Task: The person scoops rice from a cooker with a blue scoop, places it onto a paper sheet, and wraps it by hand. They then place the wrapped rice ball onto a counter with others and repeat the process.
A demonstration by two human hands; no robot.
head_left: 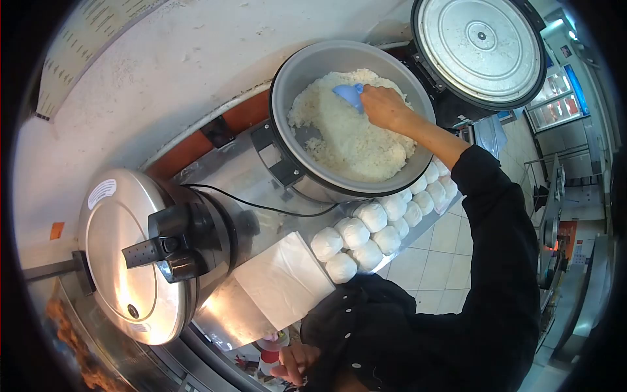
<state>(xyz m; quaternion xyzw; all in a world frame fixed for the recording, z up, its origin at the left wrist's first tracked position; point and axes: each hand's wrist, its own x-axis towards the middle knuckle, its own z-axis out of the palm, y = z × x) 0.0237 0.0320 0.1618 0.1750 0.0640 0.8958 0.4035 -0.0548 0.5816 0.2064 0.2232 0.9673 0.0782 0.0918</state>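
My right hand [385,108] is closed around a blue plastic rice scoop [349,97]. Its blade touches the white rice [356,140] inside the large grey inner pot [287,78] of a rice cooker. My left hand [297,361] is low in the view near my black jacket, its fingers curled; whatever may be in them is hidden. Two rows of white wrapped round bundles [353,232] lie along the counter edge between my body and the pot. Beside them is a stack of white paper sheets [284,281].
A lidded steel rice cooker [114,255] stands at the left with a black handle and cord. Another cooker with a closed silver lid [481,49] stands at upper right. The steel counter [241,170] runs along a stained white wall. Tiled floor [424,268] lies beyond.
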